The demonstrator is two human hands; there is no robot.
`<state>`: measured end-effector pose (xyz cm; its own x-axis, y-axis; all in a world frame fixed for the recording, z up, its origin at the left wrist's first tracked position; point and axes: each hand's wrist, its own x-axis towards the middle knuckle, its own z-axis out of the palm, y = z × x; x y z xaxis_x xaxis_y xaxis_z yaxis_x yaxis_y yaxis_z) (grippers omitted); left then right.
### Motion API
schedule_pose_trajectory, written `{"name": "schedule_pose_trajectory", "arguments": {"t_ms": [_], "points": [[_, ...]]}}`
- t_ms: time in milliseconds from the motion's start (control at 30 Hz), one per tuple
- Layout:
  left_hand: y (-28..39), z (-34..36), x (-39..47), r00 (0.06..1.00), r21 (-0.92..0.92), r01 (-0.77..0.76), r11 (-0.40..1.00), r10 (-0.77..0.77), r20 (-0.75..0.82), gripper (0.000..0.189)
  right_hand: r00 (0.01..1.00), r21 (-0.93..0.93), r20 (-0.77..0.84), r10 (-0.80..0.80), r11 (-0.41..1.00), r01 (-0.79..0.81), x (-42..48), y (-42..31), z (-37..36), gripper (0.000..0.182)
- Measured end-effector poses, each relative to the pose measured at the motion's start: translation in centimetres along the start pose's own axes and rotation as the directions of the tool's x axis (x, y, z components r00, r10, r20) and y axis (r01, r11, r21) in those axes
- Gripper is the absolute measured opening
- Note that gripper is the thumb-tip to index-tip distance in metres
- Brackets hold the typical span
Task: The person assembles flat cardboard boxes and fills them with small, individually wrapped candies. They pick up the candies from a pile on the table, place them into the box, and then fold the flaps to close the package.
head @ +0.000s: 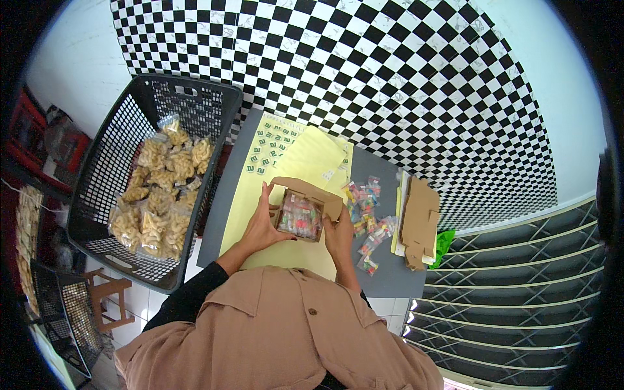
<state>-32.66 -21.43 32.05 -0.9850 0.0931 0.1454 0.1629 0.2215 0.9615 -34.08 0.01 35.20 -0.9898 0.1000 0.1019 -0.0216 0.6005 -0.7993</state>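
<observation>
A small brown cardboard box (281, 222) is between my hands, its lid standing up at the back. Small clear plastic packets with colourful contents (301, 214) fill it. My left hand (265, 222) grips the box's left side, thumb along the front edge. On the opposite side my right hand (337, 231) holds the right wall near the side flap. Beneath the box lies a yellow sheet (243, 219) on the grey table (390, 285). More small packets (371, 229) are scattered to the right of my right hand.
Flattened cardboard boxes (420, 214) lie at the table's right, beside a green plastic bag (442, 248). Loose yellow paper (312, 153) and a sheet of printed round stickers (265, 146) lie at the back. A black plastic crate (214, 109) with bagged snacks (158, 200) stands left.
</observation>
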Motion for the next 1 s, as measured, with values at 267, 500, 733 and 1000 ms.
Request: {"name": "schedule_pose_trajectory", "arguments": {"t_ms": [267,500,733,1000], "points": [[-1.1,0.1,0.3,0.999,0.039,-0.041,0.998,0.042,-0.023,0.125,0.996,-0.067,0.072,-0.056,0.996,0.061,0.3,0.2,-0.4,0.053],[-1.4,0.4,0.2,0.997,0.004,-0.073,0.997,0.072,0.028,0.101,0.987,-0.018,0.114,-0.115,0.993,0.118,0.9,0.5,-0.8,0.053],[-0.7,0.0,0.2,0.994,0.023,-0.097,0.995,0.096,0.042,0.095,0.983,-0.041,0.165,-0.075,0.996,0.083,1.3,0.3,-1.3,0.054],[-1.1,0.2,0.4,0.994,-0.080,-0.089,0.993,0.094,0.062,0.096,0.976,-0.037,0.211,-0.056,0.997,0.066,2.2,1.2,-1.4,0.051]]}}
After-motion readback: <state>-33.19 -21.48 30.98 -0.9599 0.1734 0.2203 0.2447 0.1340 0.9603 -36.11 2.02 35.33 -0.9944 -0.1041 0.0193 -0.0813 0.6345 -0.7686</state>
